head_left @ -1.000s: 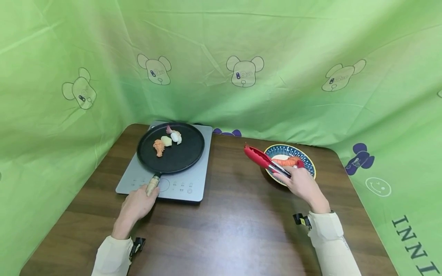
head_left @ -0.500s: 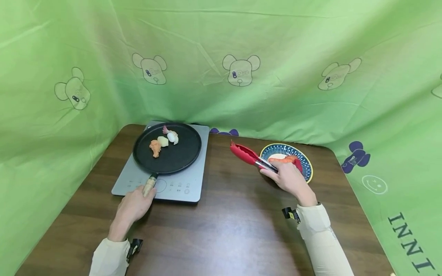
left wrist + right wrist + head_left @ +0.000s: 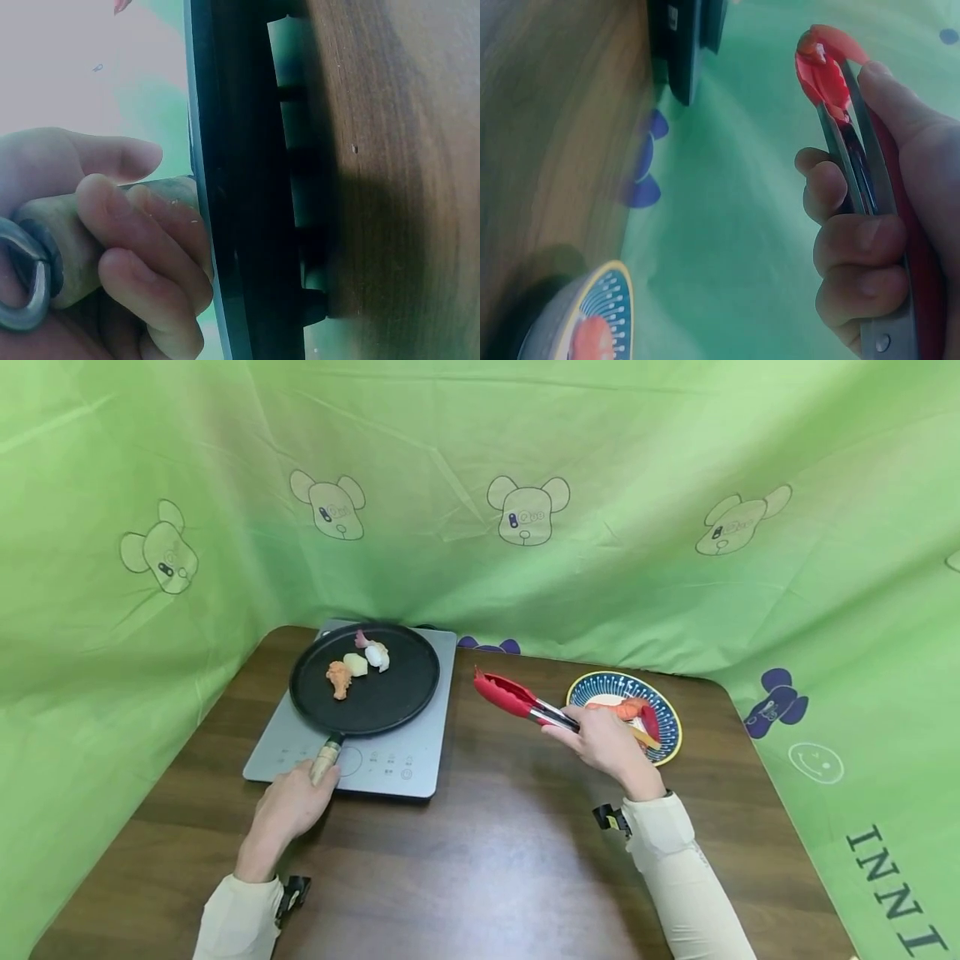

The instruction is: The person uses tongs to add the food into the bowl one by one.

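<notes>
My left hand (image 3: pixel 292 806) grips the wooden handle (image 3: pixel 325 762) of a flat black frying pan (image 3: pixel 401 693). In the left wrist view, fingers curl round that handle, and a metal ring (image 3: pixel 45 289) hangs at its end. On the pan lie a fried drumstick (image 3: pixel 339 680), a pale yellow chunk (image 3: pixel 356 664) and a shrimp (image 3: pixel 377 656) with a pink tail. My right hand (image 3: pixel 607 745) holds red-tipped metal tongs (image 3: pixel 506 695) above the table, pointing left. A small reddish-brown thing (image 3: pixel 811 49) shows between the tong tips; I cannot tell what it is.
The pan rests on a grey induction cooktop (image 3: pixel 442 727) at the left. A blue-patterned plate (image 3: pixel 667 710) behind my right hand bears an orange piece (image 3: pixel 630 707), a red piece (image 3: pixel 649 720) and a yellow strip (image 3: pixel 645 738). A green curtain (image 3: pixel 450 568) hangs round the wooden table (image 3: pixel 480 843).
My right hand has moved left with the tongs, from over the plate toward the pan, and more of the plate's food shows. My left hand keeps its grip on the handle.
</notes>
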Motion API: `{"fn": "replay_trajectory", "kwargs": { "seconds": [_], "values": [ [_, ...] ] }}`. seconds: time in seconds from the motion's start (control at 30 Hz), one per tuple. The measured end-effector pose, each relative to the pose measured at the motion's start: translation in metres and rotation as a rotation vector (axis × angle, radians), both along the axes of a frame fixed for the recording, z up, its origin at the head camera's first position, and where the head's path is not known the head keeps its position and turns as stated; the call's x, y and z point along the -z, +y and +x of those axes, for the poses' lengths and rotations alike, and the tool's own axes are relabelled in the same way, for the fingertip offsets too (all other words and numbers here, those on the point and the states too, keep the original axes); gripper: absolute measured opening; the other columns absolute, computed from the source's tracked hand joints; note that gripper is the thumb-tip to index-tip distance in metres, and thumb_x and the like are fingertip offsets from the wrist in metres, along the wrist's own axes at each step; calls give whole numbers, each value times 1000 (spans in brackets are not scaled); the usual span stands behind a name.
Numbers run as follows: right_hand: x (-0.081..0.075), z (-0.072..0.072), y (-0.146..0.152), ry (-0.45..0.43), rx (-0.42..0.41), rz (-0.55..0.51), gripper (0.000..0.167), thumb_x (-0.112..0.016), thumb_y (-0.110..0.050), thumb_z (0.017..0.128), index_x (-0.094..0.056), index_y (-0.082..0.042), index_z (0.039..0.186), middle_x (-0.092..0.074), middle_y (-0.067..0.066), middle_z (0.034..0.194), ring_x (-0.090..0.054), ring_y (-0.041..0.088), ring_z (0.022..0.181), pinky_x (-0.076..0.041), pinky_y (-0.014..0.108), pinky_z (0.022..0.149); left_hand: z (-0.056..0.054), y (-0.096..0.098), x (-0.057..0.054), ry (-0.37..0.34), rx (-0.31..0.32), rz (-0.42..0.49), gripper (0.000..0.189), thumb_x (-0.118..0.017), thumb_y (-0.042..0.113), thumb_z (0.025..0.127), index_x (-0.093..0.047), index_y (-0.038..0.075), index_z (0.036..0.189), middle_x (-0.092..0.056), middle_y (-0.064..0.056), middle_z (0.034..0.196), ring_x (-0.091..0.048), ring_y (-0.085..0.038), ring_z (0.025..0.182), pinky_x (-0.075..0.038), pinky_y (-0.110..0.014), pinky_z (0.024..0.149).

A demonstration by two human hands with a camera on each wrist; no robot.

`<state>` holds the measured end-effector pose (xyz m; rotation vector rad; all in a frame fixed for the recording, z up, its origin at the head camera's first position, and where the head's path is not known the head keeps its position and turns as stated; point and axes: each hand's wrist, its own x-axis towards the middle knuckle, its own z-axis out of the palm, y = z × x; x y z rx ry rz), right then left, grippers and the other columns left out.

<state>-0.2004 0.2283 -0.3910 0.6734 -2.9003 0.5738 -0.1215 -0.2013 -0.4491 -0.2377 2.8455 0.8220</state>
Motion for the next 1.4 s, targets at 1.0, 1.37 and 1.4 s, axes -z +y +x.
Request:
{"fn": "replay_trajectory", "kwargs": {
  "seconds": [1.0, 1.37, 1.4],
  "values": [
    [-5, -14, -64, 97, -131, 18, 31, -68, -41, 85, -63, -11, 84, -42, -5, 55, -42, 12, 48, -35, 30, 45, 1, 2, 1, 12, 2, 4, 53, -39, 51, 96, -51, 0, 100, -44, -9, 69, -44, -23, 57, -33, -34, 48],
    [-1, -20, -80, 45, -69, 40, 36, -63, -49, 87, -64, -13, 88, -49, -2, 60, -46, 14, 49, -38, 31, 46, 3, 3, 0, 14, -1, 5, 50, -39, 50, 96, -52, 1, 98, -44, -9, 68, -44, -23, 57, -33, -35, 48],
    [-2, -20, -82, 48, -66, 40, 36, -63, -50, 87, -64, -13, 88, -50, -2, 60, -47, 15, 49, -38, 31, 46, 4, 3, 0, 15, -1, 2, 50, -39, 50, 96, -52, 1, 98, -44, -9, 68, -44, -23, 57, -33, -35, 48]
  ]
}}
